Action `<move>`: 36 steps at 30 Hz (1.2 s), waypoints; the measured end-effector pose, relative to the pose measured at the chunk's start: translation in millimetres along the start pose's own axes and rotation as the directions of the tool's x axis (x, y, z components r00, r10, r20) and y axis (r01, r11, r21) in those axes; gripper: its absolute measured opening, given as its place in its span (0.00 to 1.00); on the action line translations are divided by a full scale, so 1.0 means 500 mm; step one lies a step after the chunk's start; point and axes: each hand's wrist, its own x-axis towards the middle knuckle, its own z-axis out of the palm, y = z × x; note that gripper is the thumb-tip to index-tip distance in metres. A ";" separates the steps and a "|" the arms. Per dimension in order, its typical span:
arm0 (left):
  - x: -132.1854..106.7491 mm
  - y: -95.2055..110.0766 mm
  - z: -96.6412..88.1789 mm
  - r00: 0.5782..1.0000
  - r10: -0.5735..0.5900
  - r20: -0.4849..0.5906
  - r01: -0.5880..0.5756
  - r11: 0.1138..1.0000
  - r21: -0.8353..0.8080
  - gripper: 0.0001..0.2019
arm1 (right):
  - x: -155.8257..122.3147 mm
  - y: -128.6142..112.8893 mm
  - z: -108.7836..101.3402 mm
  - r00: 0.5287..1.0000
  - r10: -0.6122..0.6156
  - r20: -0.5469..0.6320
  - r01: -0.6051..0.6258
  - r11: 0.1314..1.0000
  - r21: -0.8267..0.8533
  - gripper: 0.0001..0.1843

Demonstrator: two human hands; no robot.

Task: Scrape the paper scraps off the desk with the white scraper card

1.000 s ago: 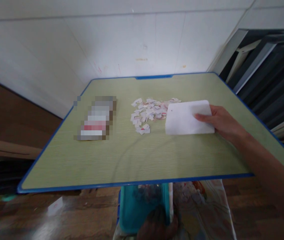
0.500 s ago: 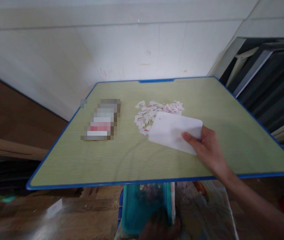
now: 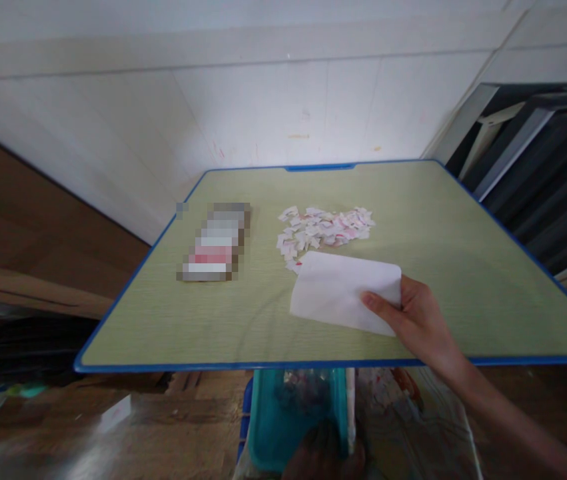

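White sheet (image 3: 336, 290) in right hand (image 3: 419, 313), hiding some scraps (image 3: 338, 227).

No text, number or sign can be read. On the left of the table (image 3: 188, 327), the pixelated item (image 3: 216, 241) shows pale bands and a red one, but any lettering there is hidden by the blocks. The scraps (image 3: 330, 228) in the middle bear reddish marks too small to make out. The sheet (image 3: 336, 287) shows a plain white side. Faint red strokes on the far wall (image 3: 263, 113) form no legible letters.
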 end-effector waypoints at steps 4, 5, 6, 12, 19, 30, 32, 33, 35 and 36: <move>-0.001 0.001 0.002 1.000 0.008 -0.005 -0.008 1.000 0.000 0.12 | -0.004 -0.001 -0.002 0.999 -0.006 0.047 0.005 1.000 0.010 0.14; -0.002 0.002 0.003 1.000 0.016 -0.007 -0.016 1.000 0.000 0.13 | -0.004 -0.001 -0.002 0.998 -0.009 0.057 0.008 1.000 0.013 0.14; -0.003 0.002 0.004 1.000 0.020 -0.009 -0.020 1.000 0.002 0.13 | -0.005 -0.001 -0.002 0.998 -0.009 0.067 0.008 1.000 0.017 0.13; -0.005 0.003 0.004 1.000 0.001 -0.025 0.000 0.999 0.034 0.15 | -0.011 -0.009 -0.006 0.992 0.000 0.128 -0.001 1.000 0.011 0.12; -0.004 0.001 0.002 0.998 0.043 0.043 -0.043 0.999 0.003 0.12 | -0.017 -0.014 -0.014 0.974 -0.024 0.227 0.026 1.000 -0.002 0.11; -0.006 0.006 0.000 0.998 0.002 0.060 -0.002 1.000 -0.006 0.14 | -0.021 -0.014 -0.017 0.960 -0.048 0.276 0.033 0.998 0.058 0.11; -0.004 0.005 -0.001 0.998 0.007 0.065 -0.007 1.000 -0.008 0.14 | -0.022 -0.014 -0.018 0.959 -0.052 0.280 0.037 0.998 0.060 0.10; -0.003 0.004 -0.001 0.998 0.015 0.065 -0.015 1.000 -0.010 0.14 | -0.022 -0.014 -0.018 0.959 -0.055 0.278 0.039 0.997 0.062 0.10; -0.002 0.003 -0.001 0.998 0.026 0.064 -0.026 1.000 -0.010 0.14 | -0.022 -0.014 -0.018 0.960 -0.062 0.274 0.045 0.997 0.069 0.09; -0.002 0.002 -0.001 0.998 0.029 0.061 -0.028 1.000 -0.008 0.14 | -0.023 -0.013 -0.018 0.960 -0.064 0.273 0.046 0.996 0.072 0.09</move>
